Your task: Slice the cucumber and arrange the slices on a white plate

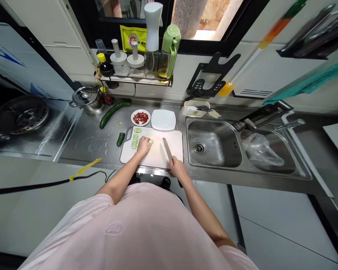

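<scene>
My left hand (144, 145) rests on the white cutting board (157, 153) and holds a short stub of cucumber (150, 141) against it. A row of cucumber slices (135, 141) lies on the board to the left of that hand. My right hand (177, 167) grips the handle of a knife (167, 148); the blade lies low over the board, to the right of the stub and apart from it. A cut cucumber end (120, 139) lies on the steel counter beside the board's left edge. A whole cucumber (112, 112) lies further back.
A small plate of chopped red chili (140, 117) and an empty white plate (163, 119) sit behind the board. The steel sink (214, 144) is right of it, with a plastic bag (261, 149) in the second basin. A lidded pot (88, 99) stands back left.
</scene>
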Available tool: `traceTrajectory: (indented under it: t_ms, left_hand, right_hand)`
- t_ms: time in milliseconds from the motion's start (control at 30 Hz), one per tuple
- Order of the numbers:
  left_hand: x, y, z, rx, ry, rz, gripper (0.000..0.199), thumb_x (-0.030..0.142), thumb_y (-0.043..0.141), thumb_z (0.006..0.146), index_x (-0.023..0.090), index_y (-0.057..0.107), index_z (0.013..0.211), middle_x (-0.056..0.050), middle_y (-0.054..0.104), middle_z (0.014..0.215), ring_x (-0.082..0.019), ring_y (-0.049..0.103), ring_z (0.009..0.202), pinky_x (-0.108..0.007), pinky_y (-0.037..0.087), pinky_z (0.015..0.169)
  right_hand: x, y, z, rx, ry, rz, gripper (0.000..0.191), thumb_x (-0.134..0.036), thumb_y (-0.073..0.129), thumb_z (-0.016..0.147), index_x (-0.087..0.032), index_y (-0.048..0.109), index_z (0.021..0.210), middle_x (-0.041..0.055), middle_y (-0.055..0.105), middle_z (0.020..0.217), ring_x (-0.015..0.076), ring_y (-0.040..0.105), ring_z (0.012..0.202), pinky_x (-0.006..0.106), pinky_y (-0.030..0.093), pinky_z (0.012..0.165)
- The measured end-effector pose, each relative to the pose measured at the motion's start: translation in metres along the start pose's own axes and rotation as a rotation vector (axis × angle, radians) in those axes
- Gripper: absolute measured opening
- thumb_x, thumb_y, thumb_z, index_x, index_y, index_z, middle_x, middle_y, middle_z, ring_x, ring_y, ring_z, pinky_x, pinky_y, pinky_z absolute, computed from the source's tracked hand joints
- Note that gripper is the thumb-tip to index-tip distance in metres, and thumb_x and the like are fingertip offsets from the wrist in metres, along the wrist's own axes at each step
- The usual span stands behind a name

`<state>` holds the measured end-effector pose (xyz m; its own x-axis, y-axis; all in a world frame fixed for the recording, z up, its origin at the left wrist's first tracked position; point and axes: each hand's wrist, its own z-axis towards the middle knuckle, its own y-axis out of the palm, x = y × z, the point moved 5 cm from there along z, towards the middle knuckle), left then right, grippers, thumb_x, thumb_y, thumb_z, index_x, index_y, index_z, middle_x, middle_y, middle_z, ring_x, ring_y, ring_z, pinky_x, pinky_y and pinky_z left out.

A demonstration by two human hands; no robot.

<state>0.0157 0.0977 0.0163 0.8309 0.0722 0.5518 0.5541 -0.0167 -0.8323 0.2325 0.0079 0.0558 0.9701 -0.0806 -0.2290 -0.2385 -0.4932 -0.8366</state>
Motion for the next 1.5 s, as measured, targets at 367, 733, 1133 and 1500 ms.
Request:
traceTrajectory:
  t_ms: [367, 733, 1133, 1500]
  left_hand:
    - [-0.001, 0.001, 0.008, -0.017, -0.083, 0.040, 0.021, 0.023, 0.056, 0.078, 0.019, 0.060, 0.098, -0.009, 0.053, 0.104, -0.021, 0.052, 0.100, -0.029, 0.039, 0.090]
    - [0.004, -0.005, 0.010, 0.027, -0.074, -0.021, 0.009, 0.022, 0.054, 0.077, 0.020, 0.057, 0.085, -0.005, 0.058, 0.091, -0.017, 0.054, 0.087, -0.027, 0.040, 0.079]
    - [0.004, -0.008, -0.003, -0.014, -0.213, -0.205, 0.019, 0.026, 0.056, 0.076, 0.021, 0.061, 0.094, 0.000, 0.065, 0.076, -0.013, 0.059, 0.073, -0.023, 0.042, 0.068]
    - [-0.005, -0.005, -0.046, -0.043, -0.197, -0.330, 0.015, 0.019, 0.056, 0.071, 0.021, 0.066, 0.083, 0.001, 0.066, 0.076, -0.011, 0.059, 0.070, -0.021, 0.044, 0.066]
  right_hand:
    - [0.006, 0.000, 0.012, 0.010, 0.085, 0.018, 0.037, -0.038, 0.023, 0.098, -0.016, 0.050, 0.112, 0.0126, 0.063, 0.100, 0.0213, 0.059, 0.093, 0.027, 0.036, 0.073]
    - [0.005, 0.000, 0.017, 0.029, 0.082, 0.018, 0.038, -0.037, 0.021, 0.098, -0.016, 0.049, 0.114, 0.0139, 0.063, 0.100, 0.0226, 0.060, 0.094, 0.029, 0.038, 0.075]
    - [0.003, -0.002, 0.014, 0.016, 0.082, 0.011, 0.039, -0.035, 0.021, 0.098, -0.015, 0.050, 0.114, 0.0143, 0.063, 0.102, 0.0221, 0.059, 0.095, 0.029, 0.038, 0.076]
    - [0.006, 0.006, 0.020, 0.046, 0.056, -0.003, 0.038, -0.034, 0.021, 0.098, -0.015, 0.052, 0.110, 0.0138, 0.064, 0.097, 0.0219, 0.061, 0.091, 0.028, 0.037, 0.072]
